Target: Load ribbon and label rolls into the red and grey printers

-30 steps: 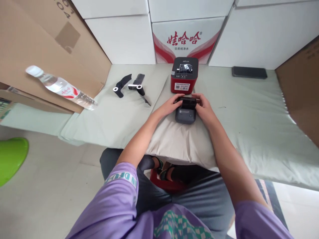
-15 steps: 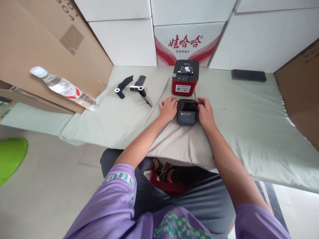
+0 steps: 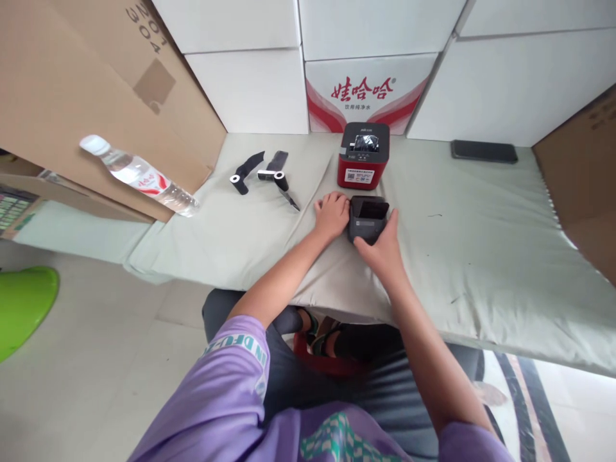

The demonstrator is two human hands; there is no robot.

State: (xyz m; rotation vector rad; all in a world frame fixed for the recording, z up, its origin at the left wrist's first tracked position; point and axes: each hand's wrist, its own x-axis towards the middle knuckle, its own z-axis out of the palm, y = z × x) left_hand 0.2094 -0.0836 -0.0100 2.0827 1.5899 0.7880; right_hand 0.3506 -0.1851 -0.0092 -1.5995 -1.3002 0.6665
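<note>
A small black label printer sits on the cloth-covered surface in front of me, its dark lid panel at the top. My left hand lies against its left side, with curled fingers along the edge. On the other side, my right hand grips the printer's front right corner, thumb at the front and fingers along the right side. Just behind stands a red and black printer, which neither hand touches. To the left lie two rolls with loose black strips, one roll and another roll.
A water bottle leans at the left by a large cardboard box. White cartons line the back. A dark phone lies at the back right, near another cardboard box. A green stool stands at lower left.
My right hand has shifted from the printer's right side to its front right corner, thumb now across the front. The black printer is slightly turned. The whole view has shifted a little.
</note>
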